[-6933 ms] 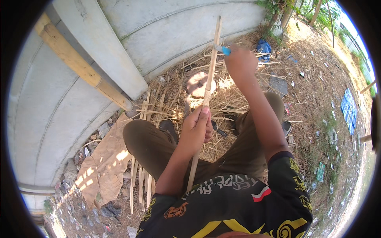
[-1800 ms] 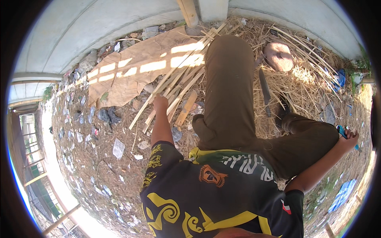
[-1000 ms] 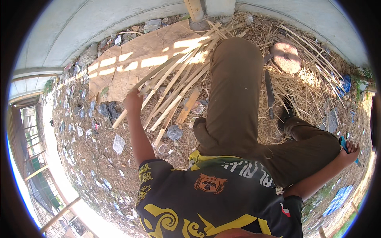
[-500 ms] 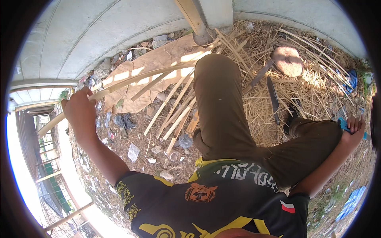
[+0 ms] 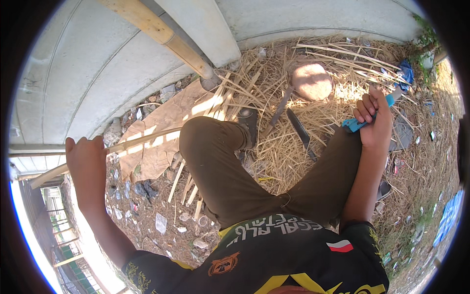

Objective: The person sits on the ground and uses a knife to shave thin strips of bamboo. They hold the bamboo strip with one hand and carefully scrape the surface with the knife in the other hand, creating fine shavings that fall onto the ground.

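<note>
My left hand (image 5: 87, 166) is closed round a long pale bamboo strip (image 5: 142, 141), out at the left. One end of the strip sticks out past my fist at far left; the other runs toward my raised left knee and goes out of sight behind it. In my right hand (image 5: 376, 120), fingers wrapped round it, is a knife with a blue handle (image 5: 352, 125). Its short blade (image 5: 397, 93) points up and to the right, away from my body. The hand is above and beside my right knee.
A round wood block (image 5: 312, 82) stands on straw-like shavings. Two long blades, one dark (image 5: 299, 131) and one rusty (image 5: 278, 113), lie near it. Split bamboo strips (image 5: 352, 56) and a brown sheet (image 5: 142, 157) lie by the wall. A bamboo pole (image 5: 169, 41) leans there.
My right hand has lifted the knife from the far right, forward and inward. The left hand has come slightly lower with the strip. My legs have shifted and the view has turned.
</note>
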A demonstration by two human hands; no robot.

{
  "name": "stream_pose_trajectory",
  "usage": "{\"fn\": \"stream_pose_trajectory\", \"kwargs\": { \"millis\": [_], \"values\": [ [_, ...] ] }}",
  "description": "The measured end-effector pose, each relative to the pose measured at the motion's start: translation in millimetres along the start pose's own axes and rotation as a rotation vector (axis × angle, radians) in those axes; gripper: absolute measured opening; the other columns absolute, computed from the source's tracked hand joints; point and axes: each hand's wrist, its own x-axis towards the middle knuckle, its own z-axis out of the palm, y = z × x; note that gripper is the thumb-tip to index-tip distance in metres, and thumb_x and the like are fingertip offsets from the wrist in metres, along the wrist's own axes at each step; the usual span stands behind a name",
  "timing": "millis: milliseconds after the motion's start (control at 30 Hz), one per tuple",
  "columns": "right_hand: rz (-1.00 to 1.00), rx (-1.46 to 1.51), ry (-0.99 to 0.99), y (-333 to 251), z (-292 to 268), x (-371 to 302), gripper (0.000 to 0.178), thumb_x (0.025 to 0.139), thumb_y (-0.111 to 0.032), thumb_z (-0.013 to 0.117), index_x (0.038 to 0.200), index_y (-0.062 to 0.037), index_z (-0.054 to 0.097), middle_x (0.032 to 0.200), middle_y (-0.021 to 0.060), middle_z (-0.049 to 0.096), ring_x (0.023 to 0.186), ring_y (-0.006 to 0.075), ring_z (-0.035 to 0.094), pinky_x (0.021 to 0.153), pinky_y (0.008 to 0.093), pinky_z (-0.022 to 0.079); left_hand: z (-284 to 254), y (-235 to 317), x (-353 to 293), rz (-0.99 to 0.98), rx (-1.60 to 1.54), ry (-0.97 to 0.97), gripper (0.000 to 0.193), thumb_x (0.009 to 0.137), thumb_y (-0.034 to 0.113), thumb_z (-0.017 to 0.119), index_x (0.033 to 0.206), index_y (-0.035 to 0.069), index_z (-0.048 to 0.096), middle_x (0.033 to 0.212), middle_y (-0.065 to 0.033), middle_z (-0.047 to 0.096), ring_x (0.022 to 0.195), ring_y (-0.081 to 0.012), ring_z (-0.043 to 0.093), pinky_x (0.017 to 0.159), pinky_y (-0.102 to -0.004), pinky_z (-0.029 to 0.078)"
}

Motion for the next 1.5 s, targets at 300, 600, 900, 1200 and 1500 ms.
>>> {"fn": "stream_pose_trajectory", "kwargs": {
  "millis": [300, 600, 900, 1200, 1500],
  "values": [
    [-0.031, -0.935, -0.107, 28, 20, -6, 0.023, 0.092, -0.022, 0.068, 0.081, -0.0093, 0.052, 0.067, -0.0011, 0.05, 0.054, 0.0064, 0.044, 0.049, 0.0248, 0.036, -50, 70, 119, 0.244, -0.004, 0.339, 0.007, 0.078, -0.003, 0.072, 0.083, -0.002, 0.069, 0.083, -0.0113, 0.059, 0.096, -0.0257, 0.055, 0.101, -0.0409, 0.042],
    [-0.305, -1.747, -0.489, 80, -13, -47, 0.018, 0.088, -0.012, 0.059, 0.1, 0.0, 0.054, 0.1, 0.0176, 0.057, 0.085, 0.032, 0.06, 0.073, 0.0462, 0.048, -29, 114, 228, 0.46, -0.372, 0.623, 0.017, 0.074, -0.012, 0.057, 0.08, 0.0, 0.047, 0.075, -0.0132, 0.046, 0.074, -0.03, 0.048, 0.112, -0.0426, 0.041],
    [0.659, -2.066, -0.896, 290, -183, -49, 0.043, 0.082, -0.032, 0.068, 0.112, -0.0007, 0.07, 0.13, 0.0198, 0.058, 0.12, 0.0364, 0.058, 0.089, 0.0481, 0.052, -67, 180, 217, 0.704, -0.597, 0.813, 0.022, 0.074, -0.014, 0.054, 0.087, 0.003, 0.05, 0.077, -0.0133, 0.045, 0.078, -0.0298, 0.045, 0.092, -0.0393, 0.045],
    [0.471, -2.193, -0.169, 314, -210, 14, 0.04, 0.087, -0.018, 0.067, 0.123, -0.0021, 0.062, 0.122, 0.0145, 0.059, 0.117, 0.033, 0.061, 0.085, 0.0449, 0.055, -61, 105, 109, 0.066, -0.393, 0.395, 0.025, 0.071, -0.011, 0.064, 0.089, 0.005, 0.056, 0.078, -0.0076, 0.051, 0.076, -0.0259, 0.048, 0.082, -0.0362, 0.039],
    [0.58, -1.918, -0.011, 297, -221, 13, 0.028, 0.085, -0.017, 0.072, 0.113, -0.0092, 0.069, 0.115, 0.0107, 0.07, 0.111, 0.0285, 0.066, 0.099, 0.0432, 0.049, -35, 52, 8, -0.107, -0.285, 0.273, 0.021, 0.075, -0.001, 0.073, 0.087, 0.006, 0.058, 0.079, -0.0064, 0.051, 0.078, -0.025, 0.051, 0.091, -0.0389, 0.038]
  ]
}}
